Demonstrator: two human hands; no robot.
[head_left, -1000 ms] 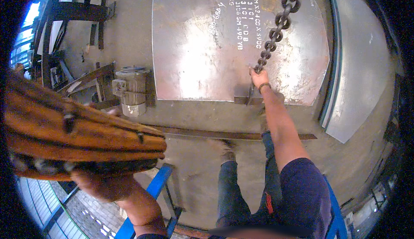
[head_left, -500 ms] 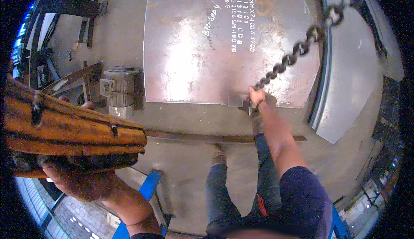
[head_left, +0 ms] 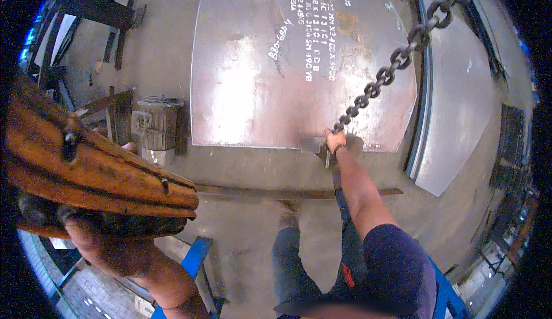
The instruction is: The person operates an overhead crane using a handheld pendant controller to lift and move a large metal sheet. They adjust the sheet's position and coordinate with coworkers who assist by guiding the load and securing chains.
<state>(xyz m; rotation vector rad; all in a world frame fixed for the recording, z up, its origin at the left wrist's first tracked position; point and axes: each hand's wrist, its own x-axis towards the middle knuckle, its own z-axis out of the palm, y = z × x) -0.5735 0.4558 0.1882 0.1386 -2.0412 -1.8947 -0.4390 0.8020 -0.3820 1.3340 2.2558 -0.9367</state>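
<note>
Right hand [head_left: 335, 141] grips the chain [head_left: 397, 60] over the plate [head_left: 299, 60]; left hand [head_left: 95, 235] clasps an orange block [head_left: 98, 175] (fingers wrapped under).

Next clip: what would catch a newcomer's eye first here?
A heavy steel chain runs down from the upper right to the right hand, which grips it at the near edge of a large rusty steel plate on the floor. At left, the left hand holds a big orange hoist control box.
</note>
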